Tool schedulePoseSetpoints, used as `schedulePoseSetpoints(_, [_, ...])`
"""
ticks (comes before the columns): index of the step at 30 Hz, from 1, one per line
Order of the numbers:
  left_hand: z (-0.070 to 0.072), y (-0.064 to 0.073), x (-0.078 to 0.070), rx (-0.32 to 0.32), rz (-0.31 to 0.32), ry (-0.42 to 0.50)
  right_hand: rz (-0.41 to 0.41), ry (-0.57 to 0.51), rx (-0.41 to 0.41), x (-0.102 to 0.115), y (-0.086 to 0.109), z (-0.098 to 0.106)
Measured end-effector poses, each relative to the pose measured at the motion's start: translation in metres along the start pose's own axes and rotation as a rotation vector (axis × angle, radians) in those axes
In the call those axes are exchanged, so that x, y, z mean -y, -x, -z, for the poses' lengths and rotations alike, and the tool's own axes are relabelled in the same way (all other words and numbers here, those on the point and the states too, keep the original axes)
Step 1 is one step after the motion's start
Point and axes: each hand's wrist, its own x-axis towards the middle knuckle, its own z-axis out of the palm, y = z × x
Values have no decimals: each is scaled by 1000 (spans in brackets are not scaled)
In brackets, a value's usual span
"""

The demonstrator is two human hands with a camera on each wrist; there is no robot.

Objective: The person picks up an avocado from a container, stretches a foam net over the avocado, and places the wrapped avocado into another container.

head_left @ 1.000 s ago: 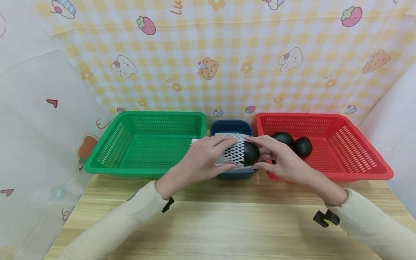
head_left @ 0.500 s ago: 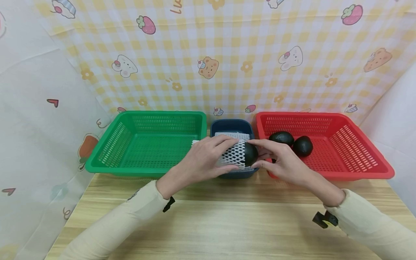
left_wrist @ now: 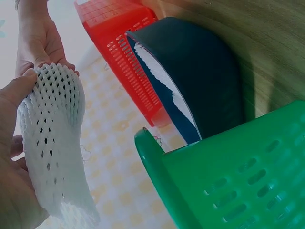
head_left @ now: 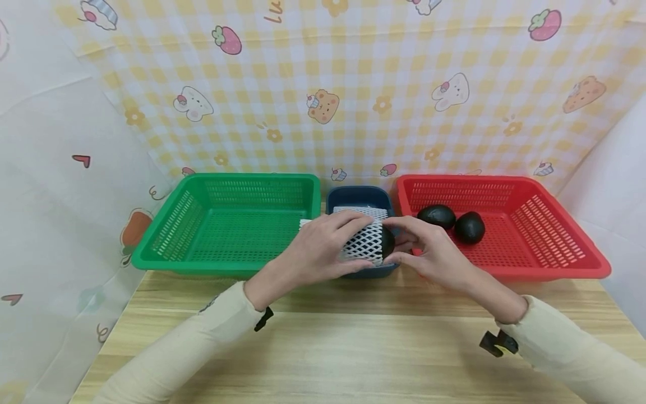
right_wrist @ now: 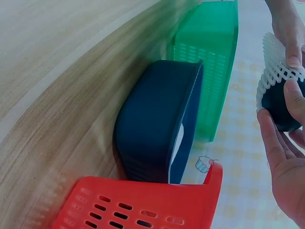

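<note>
A white foam net sleeve (head_left: 364,245) is stretched around a dark avocado (head_left: 388,241), whose bare end sticks out on the right. My left hand (head_left: 319,245) grips the sleeve from the left, thumb below and fingers over it. My right hand (head_left: 430,247) holds the avocado's exposed end; in the right wrist view its thumb lies on the dark skin (right_wrist: 277,109) and its fingertips reach the sleeve's edge. The sleeve's narrow tail (left_wrist: 71,205) hangs past the left palm in the left wrist view. Both hands are above the dark blue bin (head_left: 359,193).
More white foam nets (head_left: 373,212) lie in the blue bin. To its left stands a green basket (head_left: 227,267); to its right, a red basket (head_left: 530,274) with two dark avocados in sight, one oval (head_left: 437,215) and one rounder (head_left: 470,228). All stand on a wooden table (head_left: 348,348).
The avocado has gone further left into the sleeve, so less of its dark end shows. My right hand has shifted slightly left with it; my left hand has stayed nearly in place.
</note>
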Motion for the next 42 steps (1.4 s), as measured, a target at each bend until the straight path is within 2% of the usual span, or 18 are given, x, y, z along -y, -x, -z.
schedulePoseSetpoints(6, [-1,1,-1,5,3,-1,-12,14,-17,0,3,-1])
schedulePoseSetpoints(12, [1,1,-2,21,12,-13,6,42,9,0,5,0])
schedulePoseSetpoints(20, [2,2,-3,36,18,-19,86,30,-6,-2,4,-2])
schedulePoseSetpoints(28, [2,1,-3,21,9,-5,124,18,-31,-1,1,-5])
schedulePoseSetpoints(37, [4,-1,-4,31,30,20,91,7,-68,3,-1,-8])
schedulePoseSetpoints(42, [5,-2,-3,25,26,28,105,-12,-52,3,-3,-8])
